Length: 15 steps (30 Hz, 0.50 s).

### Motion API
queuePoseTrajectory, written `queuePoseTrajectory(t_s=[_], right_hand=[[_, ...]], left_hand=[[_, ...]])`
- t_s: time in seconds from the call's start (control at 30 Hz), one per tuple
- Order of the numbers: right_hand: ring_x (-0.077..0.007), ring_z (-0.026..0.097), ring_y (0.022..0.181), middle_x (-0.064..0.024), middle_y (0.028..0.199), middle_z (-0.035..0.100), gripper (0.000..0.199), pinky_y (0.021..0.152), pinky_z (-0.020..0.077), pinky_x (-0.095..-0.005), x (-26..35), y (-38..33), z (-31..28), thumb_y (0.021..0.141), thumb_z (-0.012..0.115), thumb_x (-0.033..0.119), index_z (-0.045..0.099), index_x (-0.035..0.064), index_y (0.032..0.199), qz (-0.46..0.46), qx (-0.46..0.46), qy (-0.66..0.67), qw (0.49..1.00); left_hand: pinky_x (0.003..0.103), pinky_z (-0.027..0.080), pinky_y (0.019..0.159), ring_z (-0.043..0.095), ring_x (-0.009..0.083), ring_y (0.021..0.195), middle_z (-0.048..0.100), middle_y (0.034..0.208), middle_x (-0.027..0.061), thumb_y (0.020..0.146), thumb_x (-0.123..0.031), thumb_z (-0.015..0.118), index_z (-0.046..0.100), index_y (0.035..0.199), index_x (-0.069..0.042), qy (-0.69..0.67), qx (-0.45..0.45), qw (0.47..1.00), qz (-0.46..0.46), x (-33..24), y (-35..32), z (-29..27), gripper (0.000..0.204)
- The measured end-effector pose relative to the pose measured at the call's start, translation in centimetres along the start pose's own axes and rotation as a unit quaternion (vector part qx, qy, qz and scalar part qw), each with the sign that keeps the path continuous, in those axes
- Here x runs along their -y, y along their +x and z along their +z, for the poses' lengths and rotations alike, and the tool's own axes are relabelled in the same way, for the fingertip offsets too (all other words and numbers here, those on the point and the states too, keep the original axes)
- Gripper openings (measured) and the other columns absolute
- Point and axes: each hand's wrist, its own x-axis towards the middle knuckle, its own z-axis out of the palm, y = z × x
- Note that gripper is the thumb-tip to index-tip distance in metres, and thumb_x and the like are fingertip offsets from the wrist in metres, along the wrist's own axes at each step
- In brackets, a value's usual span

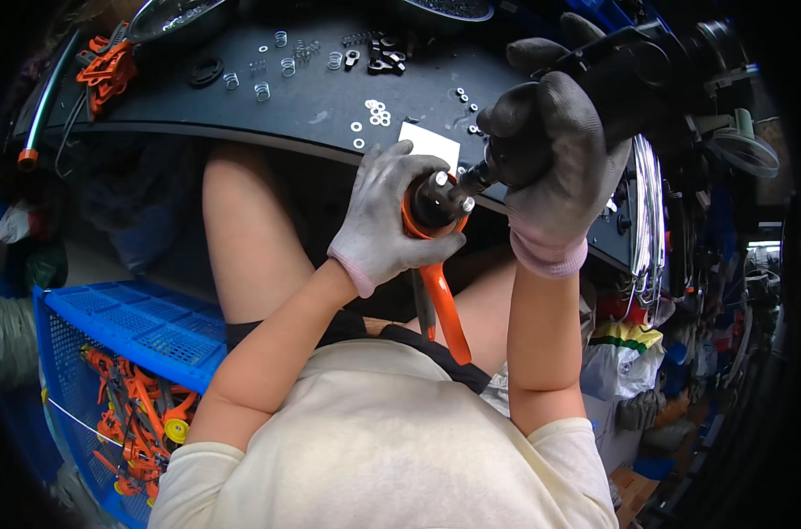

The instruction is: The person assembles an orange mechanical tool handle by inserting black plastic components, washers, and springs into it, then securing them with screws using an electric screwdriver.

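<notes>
In a grey work glove, my left hand [383, 212] is closed round the round head of an orange-handled tool [444, 309] with a black hub. Its orange and dark handles hang down over my lap. My right hand [563, 167], gloved the same way, grips a black power driver [621, 79]. The driver's chuck [478, 179] points down left, its tip at the hub between two bright metal studs. Whether the tip sits in a screw is too small to tell. A white card [430, 145] lies at the table edge just behind my left hand.
On the dark table [242, 115] lie springs [288, 67], washers [376, 113] and small black parts [386, 58]. Metal bowls [175, 18] stand at the back. A blue crate [136, 322] of orange tools is at my left; long metal rods [649, 212] hang on the right.
</notes>
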Motion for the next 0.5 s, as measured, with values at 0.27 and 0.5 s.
queuePoseTrajectory(t_s=[0.27, 0.5], right_hand=[[-0.0146, 0.061, 0.060, -0.0115, 0.079, 0.066, 0.036, 0.054, 0.0500, -0.0266, -0.3, 0.3, -2.6, 0.097, 0.052, 0.024, 0.056, -0.0064, 0.117, -0.053, 0.081, -0.081, 0.992], [-0.0119, 0.059, 0.061, -0.0090, 0.090, 0.065, 0.041, 0.048, 0.0432, -0.0228, 4.0, 3.8, -9.0, 0.094, 0.063, 0.029, 0.050, 0.0054, 0.125, -0.035, 0.031, -0.203, 0.978]], left_hand=[[0.053, 0.020, 0.116, 0.040, 0.0413, 0.128, 0.055, 0.120, 0.0166, 0.056, -0.039, 0.082, 0.057, 0.116, -0.010, 0.020, -0.001, 1.000, 0.011, 0.2, 0.0, 0.2, 0.071], [0.039, 0.043, 0.096, 0.053, 0.0311, 0.107, 0.057, 0.109, 0.0117, 0.053, -0.023, 0.084, 0.056, 0.113, -0.006, 0.030, -0.018, 0.999, 0.018, -0.6, 0.3, -0.5, 0.068]])
